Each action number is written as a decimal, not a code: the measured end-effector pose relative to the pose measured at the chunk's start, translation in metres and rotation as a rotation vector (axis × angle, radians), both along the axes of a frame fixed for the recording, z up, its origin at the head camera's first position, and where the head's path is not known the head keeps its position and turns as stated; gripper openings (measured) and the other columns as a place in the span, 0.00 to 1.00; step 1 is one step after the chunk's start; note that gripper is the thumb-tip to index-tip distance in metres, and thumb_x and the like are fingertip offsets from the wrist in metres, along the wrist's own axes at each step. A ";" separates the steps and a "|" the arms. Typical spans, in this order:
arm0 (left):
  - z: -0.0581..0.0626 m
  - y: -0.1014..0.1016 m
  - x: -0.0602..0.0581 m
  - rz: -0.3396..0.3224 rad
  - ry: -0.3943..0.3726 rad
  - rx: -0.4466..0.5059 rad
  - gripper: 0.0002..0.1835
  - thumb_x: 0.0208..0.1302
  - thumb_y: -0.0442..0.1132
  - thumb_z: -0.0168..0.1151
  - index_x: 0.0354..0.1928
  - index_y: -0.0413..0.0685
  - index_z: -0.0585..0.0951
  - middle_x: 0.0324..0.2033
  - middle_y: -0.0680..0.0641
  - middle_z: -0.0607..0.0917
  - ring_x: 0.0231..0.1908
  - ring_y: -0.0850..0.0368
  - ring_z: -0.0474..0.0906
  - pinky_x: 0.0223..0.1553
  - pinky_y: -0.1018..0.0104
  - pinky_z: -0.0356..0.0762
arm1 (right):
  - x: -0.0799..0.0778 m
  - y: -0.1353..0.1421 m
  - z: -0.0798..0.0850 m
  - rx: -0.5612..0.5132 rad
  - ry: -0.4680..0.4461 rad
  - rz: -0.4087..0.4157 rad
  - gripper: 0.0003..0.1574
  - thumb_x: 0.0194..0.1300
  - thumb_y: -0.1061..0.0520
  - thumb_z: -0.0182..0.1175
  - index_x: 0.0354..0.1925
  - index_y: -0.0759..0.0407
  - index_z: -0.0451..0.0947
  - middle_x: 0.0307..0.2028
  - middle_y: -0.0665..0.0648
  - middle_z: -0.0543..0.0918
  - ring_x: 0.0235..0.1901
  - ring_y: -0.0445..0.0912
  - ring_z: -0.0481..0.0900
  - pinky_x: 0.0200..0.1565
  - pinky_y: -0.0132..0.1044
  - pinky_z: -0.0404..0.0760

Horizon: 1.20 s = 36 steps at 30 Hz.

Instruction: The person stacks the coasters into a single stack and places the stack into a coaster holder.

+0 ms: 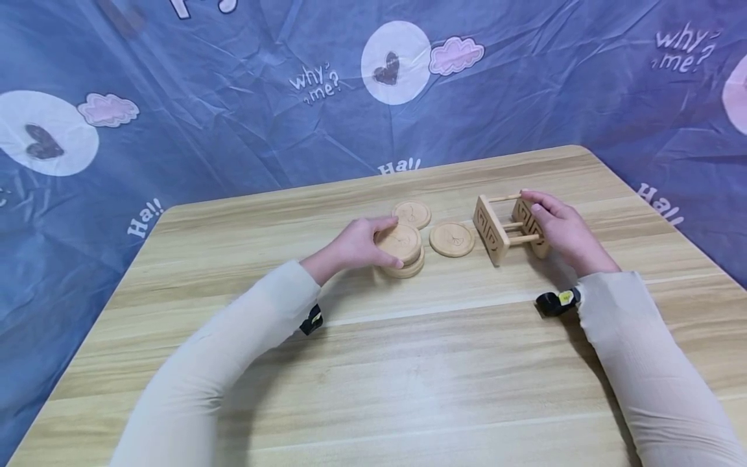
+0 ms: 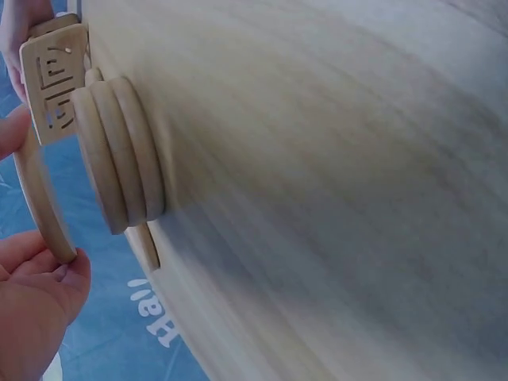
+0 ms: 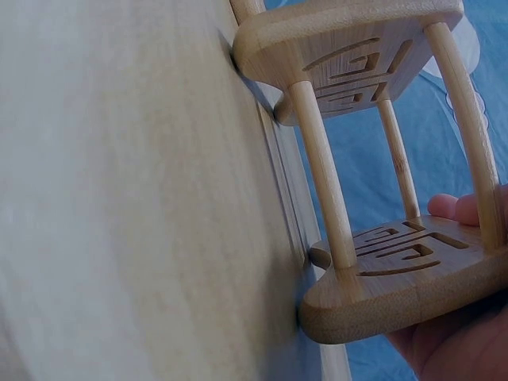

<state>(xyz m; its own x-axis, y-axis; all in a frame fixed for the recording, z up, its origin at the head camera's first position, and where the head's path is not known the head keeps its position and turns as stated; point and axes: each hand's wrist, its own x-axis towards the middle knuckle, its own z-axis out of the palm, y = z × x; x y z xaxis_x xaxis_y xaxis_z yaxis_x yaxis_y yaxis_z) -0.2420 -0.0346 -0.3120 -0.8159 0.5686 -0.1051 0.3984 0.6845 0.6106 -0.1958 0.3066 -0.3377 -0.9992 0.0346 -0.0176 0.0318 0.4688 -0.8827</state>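
My left hand (image 1: 364, 244) pinches a round wooden coaster (image 1: 399, 242) by its edge, thumb on one side and fingers on the other. In the left wrist view this coaster (image 2: 41, 194) stands apart from a stack of three coasters (image 2: 119, 159), with a gap between them. On the right, my right hand (image 1: 563, 228) holds one end panel of a wooden coaster rack (image 1: 492, 228). The right wrist view shows the rack's round bars (image 3: 324, 175) joining two panels with cut-out line patterns, and nothing between the panels. Part of my right hand is hidden behind the near panel.
Two more coasters lie flat on the wooden table (image 1: 420, 363): one (image 1: 452, 239) between the stack and the rack, another (image 1: 412, 214) behind the stack. A blue printed cloth (image 1: 251, 117) hangs along the table's back edge.
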 end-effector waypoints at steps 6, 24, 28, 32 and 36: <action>-0.007 0.001 0.001 -0.019 -0.006 -0.001 0.50 0.40 0.44 0.76 0.67 0.45 0.62 0.67 0.46 0.63 0.68 0.52 0.55 0.69 0.63 0.50 | 0.000 0.000 0.000 -0.006 -0.011 0.003 0.34 0.74 0.45 0.31 0.71 0.59 0.48 0.70 0.65 0.50 0.67 0.59 0.50 0.68 0.51 0.49; -0.017 0.004 0.000 -0.030 -0.020 -0.004 0.51 0.39 0.45 0.77 0.68 0.46 0.61 0.68 0.46 0.62 0.68 0.53 0.55 0.69 0.63 0.50 | 0.000 0.000 -0.001 -0.006 -0.019 -0.003 0.34 0.74 0.45 0.31 0.71 0.59 0.47 0.70 0.66 0.52 0.66 0.57 0.53 0.68 0.50 0.52; -0.017 0.004 0.000 -0.014 -0.024 -0.013 0.52 0.38 0.46 0.77 0.68 0.48 0.61 0.68 0.46 0.61 0.68 0.52 0.54 0.69 0.61 0.49 | 0.000 -0.001 -0.001 -0.006 -0.016 -0.004 0.34 0.74 0.45 0.31 0.71 0.58 0.48 0.70 0.65 0.51 0.67 0.58 0.52 0.68 0.51 0.51; -0.017 0.003 -0.001 -0.008 -0.024 -0.021 0.52 0.38 0.47 0.77 0.68 0.48 0.61 0.69 0.46 0.60 0.69 0.52 0.54 0.69 0.61 0.49 | 0.000 0.000 0.000 -0.008 -0.017 -0.006 0.35 0.73 0.44 0.31 0.71 0.58 0.48 0.70 0.64 0.51 0.67 0.59 0.51 0.68 0.52 0.50; -0.019 0.003 -0.002 -0.012 -0.026 -0.022 0.52 0.38 0.47 0.77 0.68 0.48 0.61 0.69 0.45 0.59 0.69 0.51 0.54 0.69 0.61 0.49 | 0.001 0.000 0.000 0.002 -0.021 -0.011 0.35 0.73 0.43 0.31 0.71 0.58 0.48 0.70 0.65 0.51 0.67 0.59 0.51 0.68 0.52 0.50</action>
